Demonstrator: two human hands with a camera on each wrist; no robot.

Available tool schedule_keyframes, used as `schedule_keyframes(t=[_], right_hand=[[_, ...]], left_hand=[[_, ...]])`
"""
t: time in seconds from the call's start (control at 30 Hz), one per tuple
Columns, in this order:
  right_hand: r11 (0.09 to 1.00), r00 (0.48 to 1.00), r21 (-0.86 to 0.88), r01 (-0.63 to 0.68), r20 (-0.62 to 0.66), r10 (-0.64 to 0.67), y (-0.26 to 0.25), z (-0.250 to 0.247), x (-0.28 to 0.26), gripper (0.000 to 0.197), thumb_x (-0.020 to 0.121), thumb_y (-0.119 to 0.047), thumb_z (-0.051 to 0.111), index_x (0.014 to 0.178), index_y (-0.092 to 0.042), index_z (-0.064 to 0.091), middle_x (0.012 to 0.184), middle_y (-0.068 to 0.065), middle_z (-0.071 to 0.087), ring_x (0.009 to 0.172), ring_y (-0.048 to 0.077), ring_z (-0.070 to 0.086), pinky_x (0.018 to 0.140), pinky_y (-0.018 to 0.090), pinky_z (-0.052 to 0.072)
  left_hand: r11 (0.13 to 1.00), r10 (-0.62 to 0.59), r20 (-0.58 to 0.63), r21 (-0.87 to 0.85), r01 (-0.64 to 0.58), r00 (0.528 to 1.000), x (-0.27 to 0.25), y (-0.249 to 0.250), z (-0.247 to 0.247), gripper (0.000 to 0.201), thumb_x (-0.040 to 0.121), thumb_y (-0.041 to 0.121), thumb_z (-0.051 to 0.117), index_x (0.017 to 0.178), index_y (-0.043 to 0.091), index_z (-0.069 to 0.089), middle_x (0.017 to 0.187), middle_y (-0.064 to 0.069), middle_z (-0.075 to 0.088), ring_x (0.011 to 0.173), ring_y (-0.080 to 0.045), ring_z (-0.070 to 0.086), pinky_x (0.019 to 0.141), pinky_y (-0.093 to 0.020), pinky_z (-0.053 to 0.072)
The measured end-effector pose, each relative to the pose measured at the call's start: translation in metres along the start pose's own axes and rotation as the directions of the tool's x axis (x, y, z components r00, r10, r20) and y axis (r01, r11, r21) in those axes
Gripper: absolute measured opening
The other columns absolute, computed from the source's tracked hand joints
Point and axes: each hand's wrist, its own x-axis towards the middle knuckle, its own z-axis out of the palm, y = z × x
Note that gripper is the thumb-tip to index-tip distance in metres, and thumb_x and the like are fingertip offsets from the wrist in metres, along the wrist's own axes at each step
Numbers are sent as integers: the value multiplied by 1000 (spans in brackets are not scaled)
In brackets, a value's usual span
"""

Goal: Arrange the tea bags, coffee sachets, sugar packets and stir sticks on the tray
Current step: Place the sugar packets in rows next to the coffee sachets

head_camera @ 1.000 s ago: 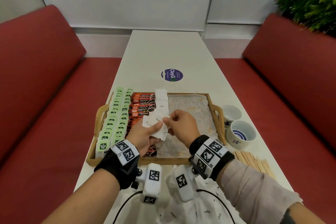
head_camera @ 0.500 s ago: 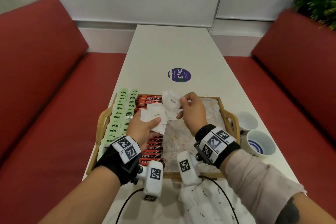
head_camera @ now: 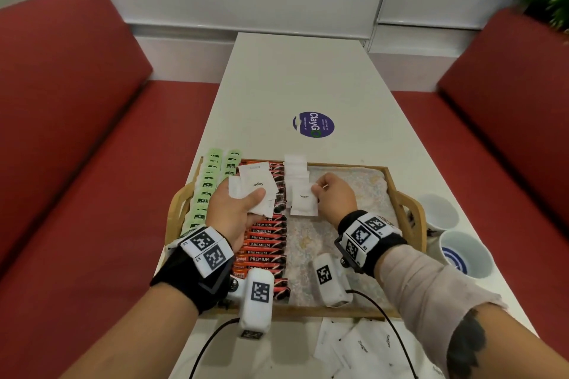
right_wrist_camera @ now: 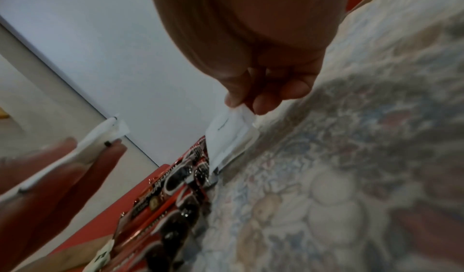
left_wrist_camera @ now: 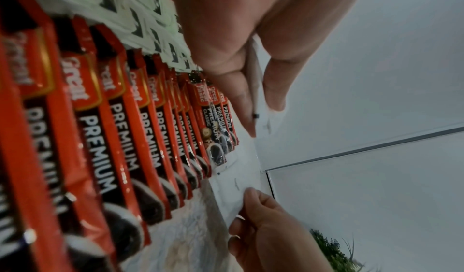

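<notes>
From the head view, the wooden tray (head_camera: 397, 194) lies on the white table (head_camera: 295, 71). In it, at 9 o'clock, two rows of green tea bags (head_camera: 209, 188) lie beside a row of red coffee sachets (head_camera: 261, 243). The left hand (head_camera: 235, 209) holds a small stack of sugar packets (head_camera: 255, 186) above the sachets, the thumb pressing on top. The right hand (head_camera: 334, 194) pinches one sugar packet (head_camera: 303, 200) at its corner, at the near end of a white packet column (head_camera: 295, 168) on the tray cloth. Two cups (head_camera: 452, 234) stand at 3 o'clock outside the tray. More loose packets (head_camera: 363, 351) lie at 6 o'clock on the table.

From the left wrist view, the left grip is pressed together on the stack's edge (left_wrist_camera: 253, 82), over the coffee sachets (left_wrist_camera: 120, 137).

From the right wrist view, thumb and forefinger (right_wrist_camera: 266, 99) pinch the packet (right_wrist_camera: 226, 137), whose lower edge touches the flowered cloth (right_wrist_camera: 351, 157).
</notes>
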Motion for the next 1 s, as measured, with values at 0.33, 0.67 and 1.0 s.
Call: schedule_keyframes(t=[0.33, 0.67, 1.0], right_hand=[[995, 998, -93, -31, 48, 36, -9, 9, 10, 9, 96, -17, 52, 88, -12, 51, 87, 3, 55, 82, 19, 51, 72, 27, 38], [990, 993, -123, -72, 80, 82, -13, 11, 14, 11, 94, -19, 55, 87, -13, 50, 90, 7, 61, 87, 27, 61, 76, 34, 49], [948, 966, 238, 210, 97, -238, -49, -10, -12, 13, 94, -29, 56, 94, -17, 59, 80, -5, 59, 66, 12, 56, 64, 27, 50]], left_hand=[[1000, -10, -2, 1, 10, 1000, 4, -2, -4, 28, 86, -4, 60, 104, 17, 57, 103, -8, 67, 86, -25, 67, 49, -23, 54], [1000, -26, 12, 9, 26, 1000, 4, -5, -3, 27, 85, -3, 63, 100, 19, 57, 105, -11, 67, 86, -24, 68, 57, -30, 58], [998, -40, 40, -46, 41, 998, 1, -1, 3, 42, 78, -6, 68, 116, 7, 57, 105, -16, 69, 80, -25, 71, 53, -29, 55]])
